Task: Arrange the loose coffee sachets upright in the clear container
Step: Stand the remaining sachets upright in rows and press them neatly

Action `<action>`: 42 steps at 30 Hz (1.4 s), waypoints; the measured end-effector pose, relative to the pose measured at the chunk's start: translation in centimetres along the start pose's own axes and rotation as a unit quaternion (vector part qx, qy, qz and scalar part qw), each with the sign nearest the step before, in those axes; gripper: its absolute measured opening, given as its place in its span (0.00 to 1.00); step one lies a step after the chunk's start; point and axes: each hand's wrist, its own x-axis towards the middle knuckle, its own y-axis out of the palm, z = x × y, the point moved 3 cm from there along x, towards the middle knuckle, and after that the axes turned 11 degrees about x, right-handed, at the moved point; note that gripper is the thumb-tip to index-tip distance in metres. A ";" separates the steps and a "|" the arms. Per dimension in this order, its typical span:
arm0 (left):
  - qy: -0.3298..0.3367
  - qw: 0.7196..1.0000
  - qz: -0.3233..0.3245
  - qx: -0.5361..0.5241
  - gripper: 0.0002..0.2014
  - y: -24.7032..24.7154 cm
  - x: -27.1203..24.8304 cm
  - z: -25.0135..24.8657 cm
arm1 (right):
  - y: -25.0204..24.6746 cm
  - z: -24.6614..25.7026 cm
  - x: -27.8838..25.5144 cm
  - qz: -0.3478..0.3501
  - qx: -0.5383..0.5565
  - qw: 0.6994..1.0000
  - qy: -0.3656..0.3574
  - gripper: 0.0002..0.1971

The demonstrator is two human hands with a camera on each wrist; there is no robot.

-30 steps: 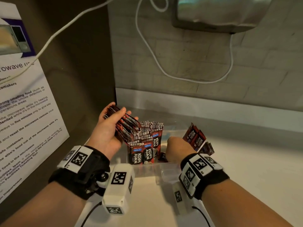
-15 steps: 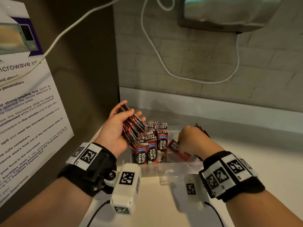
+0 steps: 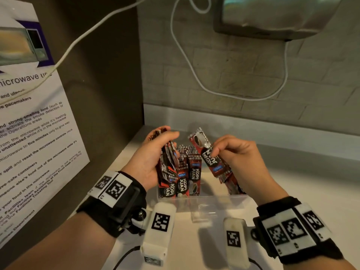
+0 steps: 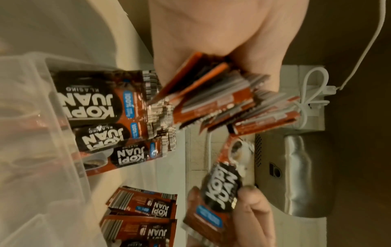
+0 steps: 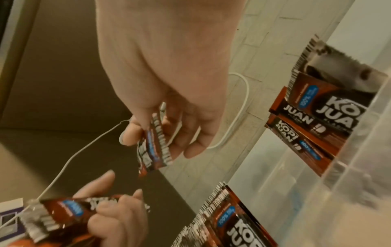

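A clear container sits on the pale counter and holds several red-and-black coffee sachets standing upright at its left end. My left hand grips a bundle of sachets over the container's left side. My right hand pinches a single sachet, tilted with its cup end up, above the container's middle. More loose sachets lie below the right hand, partly hidden by it.
A dark side panel with a microwave notice stands close on the left. The brick wall at the back carries a white cable and a metal appliance. Open counter stretches to the right of the container.
My right hand has come up from the loose sachets at the right with one sachet pinched in it. The left hand keeps its bundle and has closed more tightly round it.
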 end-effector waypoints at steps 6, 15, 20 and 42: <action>0.003 0.997 0.032 0.069 0.21 1.6 -0.1 1.5 | 1.8 -0.6 -0.7 0.067 0.054 0.995 0.056 0.10; 0.055 0.997 -0.020 0.044 0.17 -1.0 0.5 -1.0 | -0.7 -3.8 0.6 0.072 -0.333 0.924 0.172 0.03; 0.043 0.998 -0.027 0.024 0.18 -1.9 0.4 -0.3 | 0.7 -6.1 1.1 0.206 -0.487 0.816 0.233 0.11; -0.022 0.998 -0.002 0.054 0.24 -0.7 -0.6 0.1 | -0.2 -1.5 1.3 0.191 -0.460 0.846 0.189 0.11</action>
